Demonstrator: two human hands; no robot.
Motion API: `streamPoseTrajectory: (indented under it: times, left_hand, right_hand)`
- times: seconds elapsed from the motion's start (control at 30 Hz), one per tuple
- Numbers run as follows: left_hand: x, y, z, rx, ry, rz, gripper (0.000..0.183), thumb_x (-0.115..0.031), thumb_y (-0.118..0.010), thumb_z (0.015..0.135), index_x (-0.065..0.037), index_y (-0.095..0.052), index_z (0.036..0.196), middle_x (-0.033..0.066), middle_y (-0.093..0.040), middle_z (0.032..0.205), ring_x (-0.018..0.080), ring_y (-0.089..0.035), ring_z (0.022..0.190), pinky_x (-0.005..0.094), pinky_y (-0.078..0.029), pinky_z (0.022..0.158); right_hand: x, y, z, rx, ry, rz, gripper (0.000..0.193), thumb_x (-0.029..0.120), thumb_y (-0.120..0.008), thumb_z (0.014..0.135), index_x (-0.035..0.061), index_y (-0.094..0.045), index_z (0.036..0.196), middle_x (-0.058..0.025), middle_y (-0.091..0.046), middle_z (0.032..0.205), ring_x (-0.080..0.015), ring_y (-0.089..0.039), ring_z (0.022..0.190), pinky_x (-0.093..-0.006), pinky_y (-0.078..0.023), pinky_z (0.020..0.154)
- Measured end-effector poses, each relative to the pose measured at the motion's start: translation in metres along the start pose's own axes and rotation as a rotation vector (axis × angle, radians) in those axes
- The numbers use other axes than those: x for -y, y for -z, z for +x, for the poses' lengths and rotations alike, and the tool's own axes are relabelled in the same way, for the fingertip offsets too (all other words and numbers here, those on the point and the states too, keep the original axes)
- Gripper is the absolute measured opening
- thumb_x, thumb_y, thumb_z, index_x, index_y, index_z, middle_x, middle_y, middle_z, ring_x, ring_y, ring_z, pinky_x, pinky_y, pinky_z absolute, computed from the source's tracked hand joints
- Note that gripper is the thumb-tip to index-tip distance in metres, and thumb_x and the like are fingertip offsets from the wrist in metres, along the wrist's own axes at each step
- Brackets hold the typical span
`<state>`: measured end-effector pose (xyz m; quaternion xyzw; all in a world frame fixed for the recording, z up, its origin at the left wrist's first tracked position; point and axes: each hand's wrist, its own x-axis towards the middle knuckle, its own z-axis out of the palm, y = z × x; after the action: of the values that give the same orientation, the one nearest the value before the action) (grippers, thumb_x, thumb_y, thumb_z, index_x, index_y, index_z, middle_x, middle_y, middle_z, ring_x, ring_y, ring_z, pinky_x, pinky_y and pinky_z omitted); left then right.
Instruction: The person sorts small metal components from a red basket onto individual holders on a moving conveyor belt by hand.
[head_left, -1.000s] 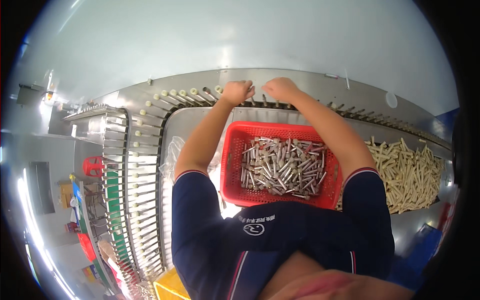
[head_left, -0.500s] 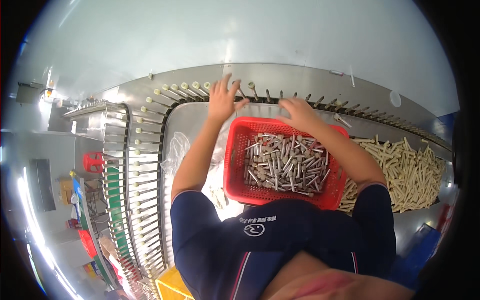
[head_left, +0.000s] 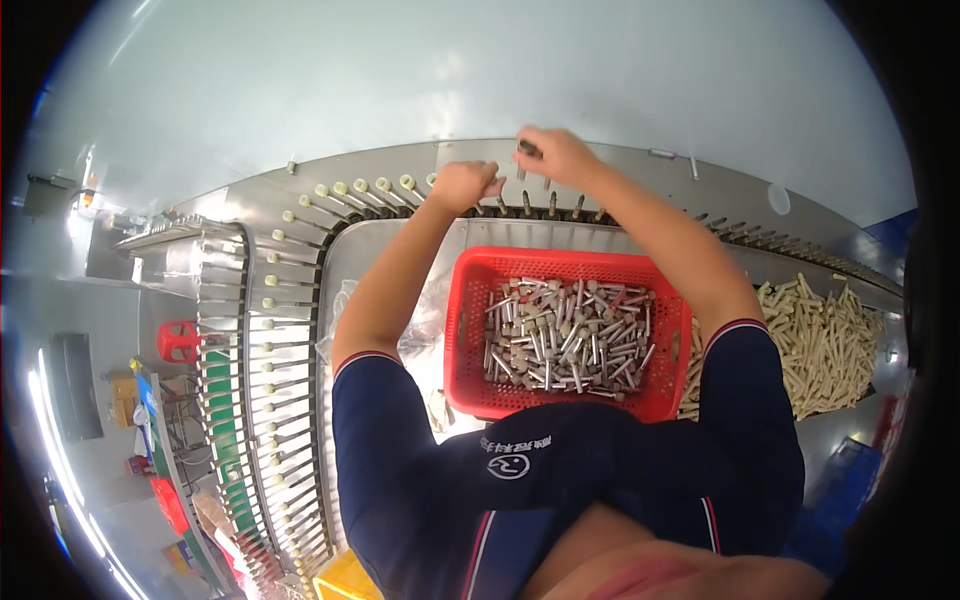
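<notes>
My right hand [head_left: 562, 158] is raised over the far run of the conveyor track, its fingers closed round a short metal-shafted piece with a dark end [head_left: 529, 149]. Beside it on the left, my left hand [head_left: 468, 186] is closed low over the track; what its fingers hold, if anything, is hidden. Bare dark-tipped pins [head_left: 552, 203] stand on the track below and right of my hands. Left of them, pins with pale round caps [head_left: 361, 187] follow the bend. Between my forearms sits a red perforated basket [head_left: 456, 330], holding many metal-shafted pieces [head_left: 570, 335] with greyish heads.
A heap of cream-coloured sticks [head_left: 815, 350] lies to the right of the basket. Clear plastic film [head_left: 405, 300] is at its left. A translucent round disc [head_left: 778, 198] rests on the metal ledge. A yellow crate [head_left: 346, 578] shows at the lower left.
My right hand has lifted up and left from above the basket's far edge and now holds a metal-shafted piece. My left hand has closed from spread fingers and shifted slightly right and down.
</notes>
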<state>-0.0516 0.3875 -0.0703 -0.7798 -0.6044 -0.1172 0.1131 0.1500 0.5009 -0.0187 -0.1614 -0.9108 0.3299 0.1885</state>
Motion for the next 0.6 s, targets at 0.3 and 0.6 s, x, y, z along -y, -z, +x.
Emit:
streamPoseTrajectory:
  times: [0.3,0.6]
  left_hand:
    - [-0.112,0.032,-0.059,0.217,-0.078,-0.496,0.054,-0.046,-0.063,0.081,-0.004,-0.055,0.114,0.0171,-0.059,0.11,0.031,-0.058,0.104,0.0445,-0.044,0.088]
    - [-0.017,0.029,-0.053,-0.312,0.216,0.114,0.059,-0.041,-0.069,0.075,-0.008,-0.053,0.121,0.0161,-0.057,0.116,0.0327,-0.057,0.096,0.0449,-0.043,0.085]
  right_hand:
    - [-0.006,-0.031,-0.177,0.589,0.023,0.131,0.054,0.035,-0.066,0.081,0.005,-0.049,0.122,-0.0185,-0.056,0.117,-0.0268,-0.053,0.113,-0.0411,-0.041,0.095]
    - [0.014,-0.023,-0.102,0.135,0.097,-0.027,0.054,0.027,-0.068,0.079,0.0057,-0.049,0.125,-0.0157,-0.055,0.118,-0.0314,-0.052,0.11,-0.0422,-0.041,0.092]
